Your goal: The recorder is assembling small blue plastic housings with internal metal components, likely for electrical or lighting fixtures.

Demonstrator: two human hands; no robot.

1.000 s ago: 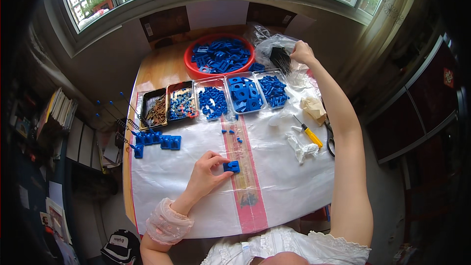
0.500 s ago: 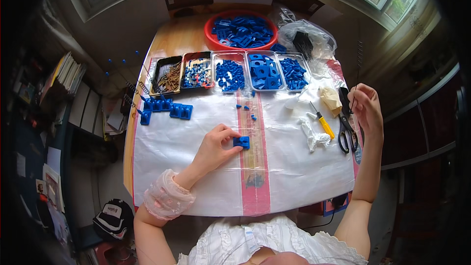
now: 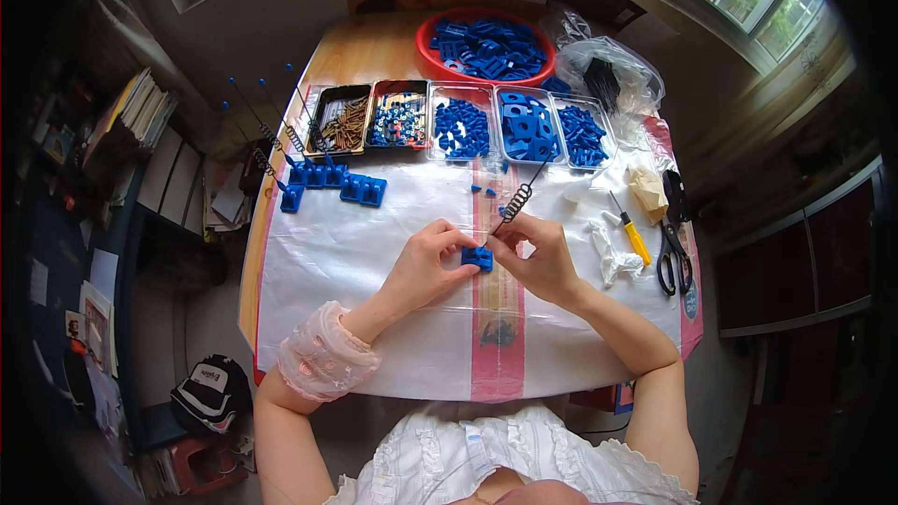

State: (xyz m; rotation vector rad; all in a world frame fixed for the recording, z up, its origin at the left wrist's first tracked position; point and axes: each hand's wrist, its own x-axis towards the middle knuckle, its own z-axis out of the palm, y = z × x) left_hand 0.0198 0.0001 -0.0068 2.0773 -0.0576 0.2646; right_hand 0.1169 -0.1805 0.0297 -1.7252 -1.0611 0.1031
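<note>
My left hand [image 3: 428, 266] pinches a small blue plastic block [image 3: 478, 260] against the white sheet, thumb at its near side and fingers at its far side. My right hand [image 3: 541, 262] is closed on the lower end of a dark coil-spring wire [image 3: 516, 203], which slants up and away to the right. The wire's lower tip meets the top of the block, but the fingers hide whether it is seated in it. A few tiny blue pieces [image 3: 490, 193] lie just beyond the hands. Left of them stand several blue blocks [image 3: 363, 190], some carrying upright spring wires [image 3: 271, 136].
Across the back runs a row of trays: screws [image 3: 346, 122], small mixed parts [image 3: 398, 122] and blue pieces [image 3: 463, 131]. Behind them is a red basin [image 3: 426, 47] of blue parts. A yellow screwdriver [image 3: 637, 241], black scissors [image 3: 673, 262] and crumpled white plastic [image 3: 613, 257] lie at right.
My right hand has come from the table's right edge to the middle, bringing the spring wire down to the block. My left hand still holds the block; the view has shifted slightly.
</note>
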